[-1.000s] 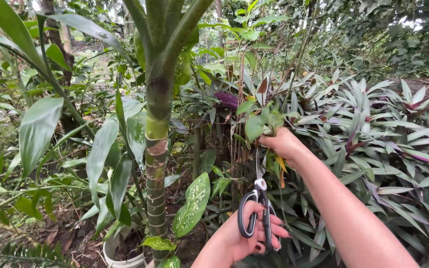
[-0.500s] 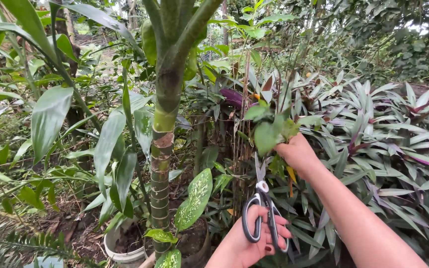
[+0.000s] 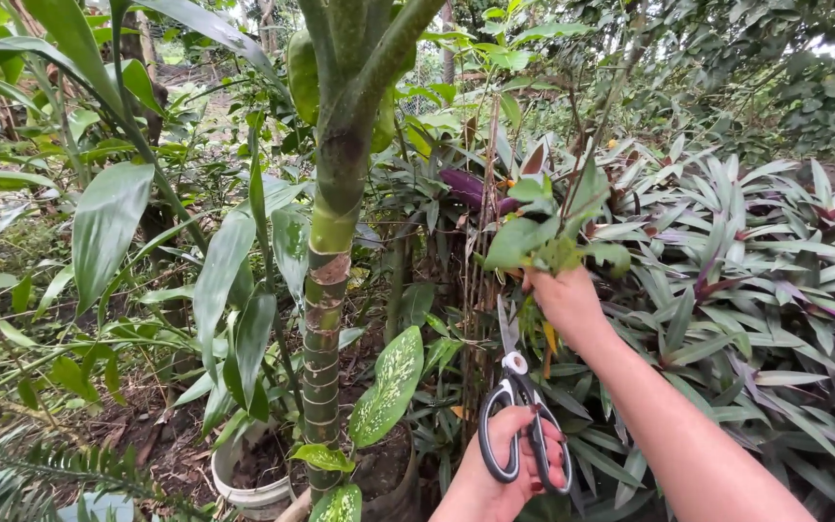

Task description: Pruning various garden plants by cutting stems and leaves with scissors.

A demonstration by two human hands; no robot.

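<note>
My right hand reaches up from the lower right and grips a thin stem with a bunch of green leaves just above the fist. My left hand sits lower, at the bottom centre, with its fingers through the black handles of a pair of scissors. The silver blades point straight up and look almost closed. Their tips sit just below and left of my right hand, beside thin brown stalks.
A thick green banded trunk rises from a white pot at left. A spotted leaf hangs beside the scissors. Purple-green striped foliage fills the right. Broad-leaved plants and bare soil lie at the left.
The view has drifted a little, so the trunk sits further right in the picture. My right hand keeps its grip on the leafy stem, and the scissors stay upright below it.
</note>
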